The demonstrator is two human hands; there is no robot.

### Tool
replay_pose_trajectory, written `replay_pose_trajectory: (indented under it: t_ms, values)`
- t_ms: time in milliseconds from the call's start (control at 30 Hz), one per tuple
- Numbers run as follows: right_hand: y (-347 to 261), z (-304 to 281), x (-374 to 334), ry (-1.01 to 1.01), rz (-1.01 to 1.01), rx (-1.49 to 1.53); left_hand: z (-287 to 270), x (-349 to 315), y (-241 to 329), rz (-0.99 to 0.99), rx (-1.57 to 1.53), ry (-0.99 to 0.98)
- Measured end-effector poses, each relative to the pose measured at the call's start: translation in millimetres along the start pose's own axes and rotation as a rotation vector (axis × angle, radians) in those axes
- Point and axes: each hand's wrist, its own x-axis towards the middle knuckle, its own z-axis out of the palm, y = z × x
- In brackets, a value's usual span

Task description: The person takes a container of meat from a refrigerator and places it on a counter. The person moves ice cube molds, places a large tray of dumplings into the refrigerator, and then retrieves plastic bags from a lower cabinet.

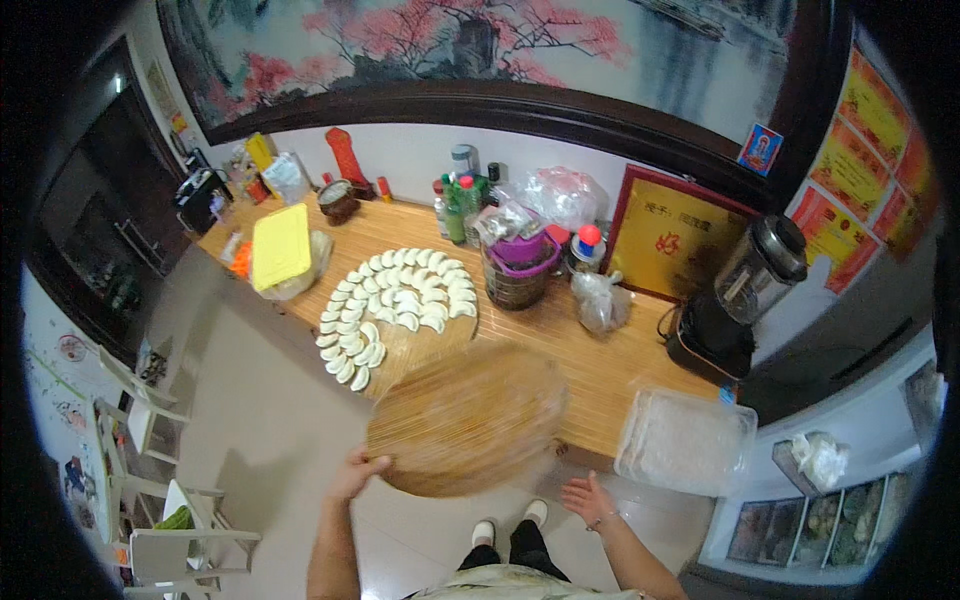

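Observation:
My left hand [357,474] grips the left edge of a round woven tray [468,420], thumb on top. The tray is tilted and smeared by motion, held out past the counter's front edge. My right hand [590,500] is off the tray at its lower right, fingers spread and holding nothing. Behind the tray, several white dumplings [400,285] lie in curved rows on another round tray [415,350] on the counter. The held tray covers this second tray's near right part.
The wooden counter [590,355] also bears a clear plastic tray [688,440] at the right, a black blender [735,300], a purple-rimmed basket [520,265], several bottles [460,210] and a yellow-lidded box [282,247]. White chairs [185,550] stand at the lower left.

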Motion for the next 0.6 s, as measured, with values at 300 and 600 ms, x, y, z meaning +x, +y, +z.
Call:
replay_pose_trajectory:
  t_ms: [300, 600]
  values:
    - [76.9, 34.8, 17.0, 0.061, 0.147, -0.176, 22.0, -20.8, -26.7, 0.448, 0.931, -0.018]
    - [77.5, 41.3, 1.1, 0.153, 0.083, -0.342, -24.3, -71.7, -13.8, 0.285, 1.100, -0.160]
